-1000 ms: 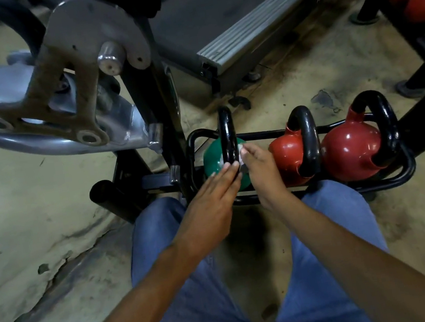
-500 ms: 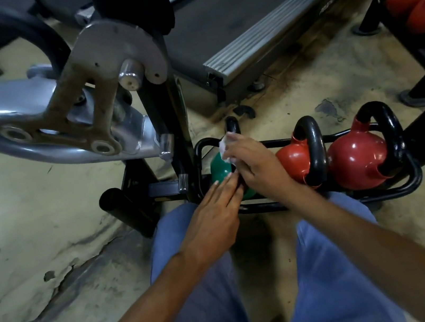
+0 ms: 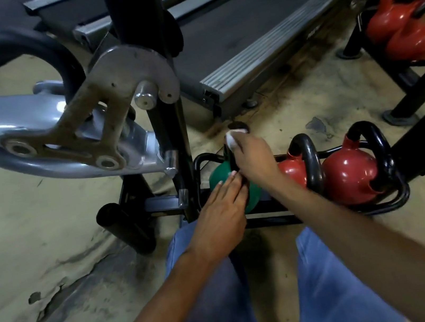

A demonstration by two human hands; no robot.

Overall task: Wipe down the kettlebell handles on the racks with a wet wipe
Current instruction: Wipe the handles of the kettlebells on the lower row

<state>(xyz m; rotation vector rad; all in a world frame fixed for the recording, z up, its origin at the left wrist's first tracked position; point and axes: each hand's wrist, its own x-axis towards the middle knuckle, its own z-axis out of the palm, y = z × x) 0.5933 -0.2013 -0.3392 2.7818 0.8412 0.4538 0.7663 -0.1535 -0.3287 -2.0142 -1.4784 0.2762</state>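
A green kettlebell [image 3: 219,177] sits at the left end of a low black floor rack [image 3: 396,201]. My right hand [image 3: 253,154] grips a white wet wipe [image 3: 231,139] wrapped over the top of its black handle, most of which is hidden under the hand. My left hand [image 3: 221,212] lies with straight fingers against the green body, near the base of the handle. Two red kettlebells [image 3: 292,170] [image 3: 350,175] with black handles stand to the right in the same rack.
A grey machine arm [image 3: 41,126] and black upright post [image 3: 175,144] hang close on the left. A treadmill deck [image 3: 254,29] lies behind. More red kettlebells [image 3: 407,27] sit on a black rack at far right. My knees in blue jeans are below.
My right hand has slid the wipe from low on the green kettlebell's handle up to its top. My left hand has stayed against the green body.
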